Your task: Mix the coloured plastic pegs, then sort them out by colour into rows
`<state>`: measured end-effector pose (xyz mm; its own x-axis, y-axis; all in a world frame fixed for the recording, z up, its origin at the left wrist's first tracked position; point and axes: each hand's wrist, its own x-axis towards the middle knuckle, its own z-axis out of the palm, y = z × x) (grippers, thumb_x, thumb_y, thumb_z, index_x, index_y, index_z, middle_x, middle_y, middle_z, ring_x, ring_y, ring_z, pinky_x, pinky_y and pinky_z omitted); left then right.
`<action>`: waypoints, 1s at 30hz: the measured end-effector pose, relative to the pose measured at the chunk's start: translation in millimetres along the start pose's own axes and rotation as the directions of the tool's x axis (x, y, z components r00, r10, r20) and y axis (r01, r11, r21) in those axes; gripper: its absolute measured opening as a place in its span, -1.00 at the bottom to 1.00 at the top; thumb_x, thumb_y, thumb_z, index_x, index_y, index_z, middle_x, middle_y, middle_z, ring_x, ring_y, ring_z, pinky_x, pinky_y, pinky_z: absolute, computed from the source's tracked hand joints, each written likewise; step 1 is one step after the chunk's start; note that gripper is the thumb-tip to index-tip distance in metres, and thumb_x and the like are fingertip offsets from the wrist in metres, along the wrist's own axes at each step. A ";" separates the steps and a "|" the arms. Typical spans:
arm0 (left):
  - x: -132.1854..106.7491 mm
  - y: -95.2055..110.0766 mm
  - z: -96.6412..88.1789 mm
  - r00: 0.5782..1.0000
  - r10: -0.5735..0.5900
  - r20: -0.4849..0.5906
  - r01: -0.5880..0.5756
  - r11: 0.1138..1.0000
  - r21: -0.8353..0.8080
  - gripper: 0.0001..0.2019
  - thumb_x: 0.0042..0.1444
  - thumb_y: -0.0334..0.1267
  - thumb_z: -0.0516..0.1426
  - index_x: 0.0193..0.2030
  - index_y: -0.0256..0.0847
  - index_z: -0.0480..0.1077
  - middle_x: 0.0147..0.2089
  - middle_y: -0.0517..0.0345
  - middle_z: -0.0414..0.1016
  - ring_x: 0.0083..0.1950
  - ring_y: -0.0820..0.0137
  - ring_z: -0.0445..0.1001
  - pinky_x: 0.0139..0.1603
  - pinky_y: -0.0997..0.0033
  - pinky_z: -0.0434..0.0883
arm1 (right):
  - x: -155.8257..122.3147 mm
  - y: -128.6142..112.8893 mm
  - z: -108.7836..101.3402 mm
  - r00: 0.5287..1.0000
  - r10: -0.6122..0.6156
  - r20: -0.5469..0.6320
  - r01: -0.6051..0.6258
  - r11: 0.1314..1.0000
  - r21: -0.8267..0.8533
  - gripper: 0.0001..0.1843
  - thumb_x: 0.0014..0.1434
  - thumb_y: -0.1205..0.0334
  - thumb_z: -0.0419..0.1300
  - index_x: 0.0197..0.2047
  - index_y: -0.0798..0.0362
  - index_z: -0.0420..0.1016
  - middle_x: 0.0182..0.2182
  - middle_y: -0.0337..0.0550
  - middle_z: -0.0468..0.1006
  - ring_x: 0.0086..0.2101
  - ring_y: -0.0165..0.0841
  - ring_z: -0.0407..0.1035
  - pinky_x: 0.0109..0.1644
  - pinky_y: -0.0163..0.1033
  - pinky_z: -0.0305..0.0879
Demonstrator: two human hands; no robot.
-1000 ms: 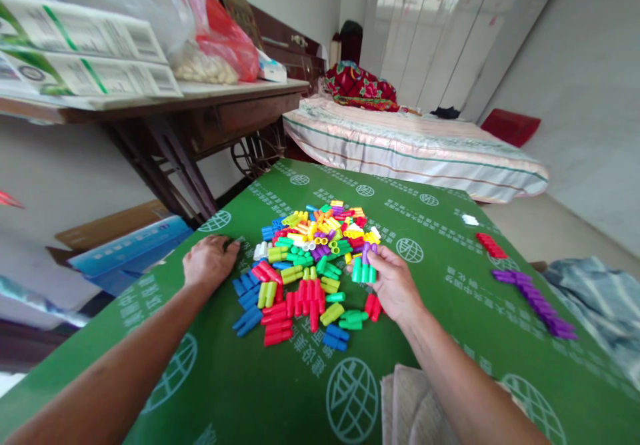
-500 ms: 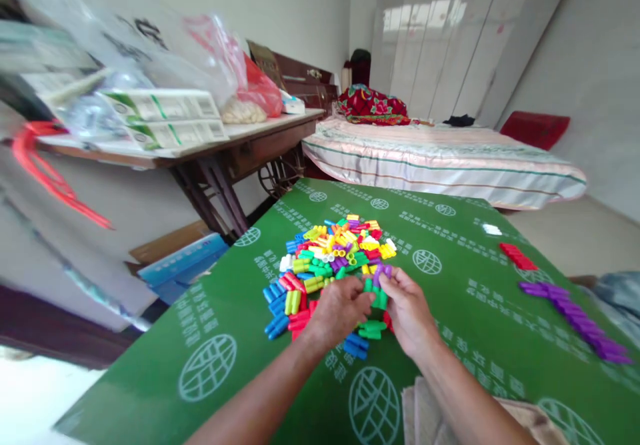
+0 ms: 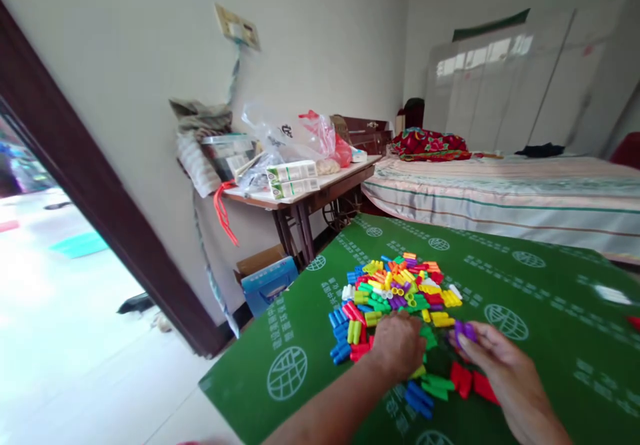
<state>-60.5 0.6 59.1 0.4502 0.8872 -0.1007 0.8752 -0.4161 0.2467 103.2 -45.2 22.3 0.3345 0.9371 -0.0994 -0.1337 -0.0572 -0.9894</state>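
My right hand (image 3: pixel 505 358) pinches a purple plastic block (image 3: pixel 465 330) between thumb and fingers, just above the table at the right of the pile. My left hand (image 3: pixel 400 345) is over the near side of the pile, back up, with curled fingers closed on a green plastic block (image 3: pixel 428 338). Its fingertips are partly hidden and blurred. The pile of tube-shaped blocks (image 3: pixel 395 285) has many colours. Near my hands lie red blocks (image 3: pixel 461 380), another green block (image 3: pixel 438 386) and a blue block (image 3: pixel 419 400).
The green table (image 3: pixel 310 305) bears printed globes and writing. White blocks (image 3: pixel 613 294) lie at its far right. Behind stands a side table (image 3: pixel 345 180) with bags and boxes; a bed (image 3: pixel 500 188) is beyond. A blue box (image 3: pixel 270 285) sits on the floor.
The view has swung left, so the table appears further right. My hands have drawn apart: the purple block stays in my right hand, while the green one is now separate, at my left fingers.
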 end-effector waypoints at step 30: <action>3.7 -188.3 -31.3 0.826 -0.272 -0.493 0.340 0.939 0.052 -0.54 0.14 -0.07 -0.08 -0.05 -0.32 0.47 0.12 -0.18 0.42 0.14 0.12 0.36 0.18 0.19 0.28 | -0.7 44.0 -181.0 0.908 -0.403 0.110 0.198 0.182 -0.963 -0.70 0.14 0.20 0.00 -0.20 -0.08 0.55 -0.19 -0.14 0.60 -0.21 -0.24 0.49 -0.14 -0.18 0.40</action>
<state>-229.2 88.4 42.4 0.0467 0.9446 0.3248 0.9840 -0.0995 0.1477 266.0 -110.7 -40.4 0.2550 0.9122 0.3206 0.9403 -0.1567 -0.3022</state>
